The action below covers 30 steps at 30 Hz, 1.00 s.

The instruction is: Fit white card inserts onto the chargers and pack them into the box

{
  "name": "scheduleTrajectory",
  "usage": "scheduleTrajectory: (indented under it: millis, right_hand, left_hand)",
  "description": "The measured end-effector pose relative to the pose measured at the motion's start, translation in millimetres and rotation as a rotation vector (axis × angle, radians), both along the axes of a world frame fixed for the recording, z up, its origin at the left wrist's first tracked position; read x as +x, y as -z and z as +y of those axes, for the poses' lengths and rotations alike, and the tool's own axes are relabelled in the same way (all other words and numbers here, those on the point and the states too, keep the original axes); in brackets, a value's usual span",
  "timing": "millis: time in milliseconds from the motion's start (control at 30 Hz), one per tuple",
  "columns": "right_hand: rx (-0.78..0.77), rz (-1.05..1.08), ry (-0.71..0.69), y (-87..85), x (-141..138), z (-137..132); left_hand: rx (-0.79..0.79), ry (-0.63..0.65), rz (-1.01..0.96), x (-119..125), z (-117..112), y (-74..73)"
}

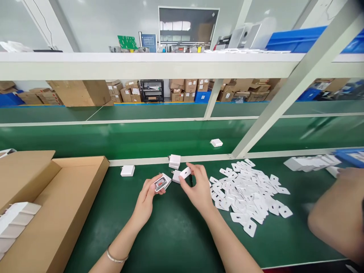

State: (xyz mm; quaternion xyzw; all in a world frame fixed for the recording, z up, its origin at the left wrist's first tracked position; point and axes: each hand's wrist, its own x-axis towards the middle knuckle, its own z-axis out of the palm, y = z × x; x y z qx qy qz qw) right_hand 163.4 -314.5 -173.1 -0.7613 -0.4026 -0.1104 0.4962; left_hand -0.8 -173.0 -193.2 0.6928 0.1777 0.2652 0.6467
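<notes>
Left hand curled around an open white charger shell above the green belt, right hand pinching a small white cover piece between fingertips, white inserts pile just right.

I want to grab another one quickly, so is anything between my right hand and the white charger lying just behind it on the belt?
Nothing visible. The right hand holds a small white piece, and the white charger lies just beyond it on open green belt.

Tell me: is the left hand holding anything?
Yes, the left hand grips an open white charger shell with a red part inside, above the green table.
</notes>
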Motion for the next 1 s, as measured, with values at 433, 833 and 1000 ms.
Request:
scheduleTrajectory:
  millis: [433, 833, 1000]
  right_hand:
    - [0.142, 0.013, -0.194, 0.6, -61, 13]
    - [0.177, -0.134, -0.198, 7.1, -61, 17]
    - [0.162, -0.211, -0.199, 10.3, -61, 19]
  left_hand:
    - [-0.039, -0.034, -0.002, -8, -7, 6.3]
    - [-0.150, 0.010, -0.039, -6, -23, 13.1]
    - [-0.115, 0.015, -0.056, -6, -20, 12.4]
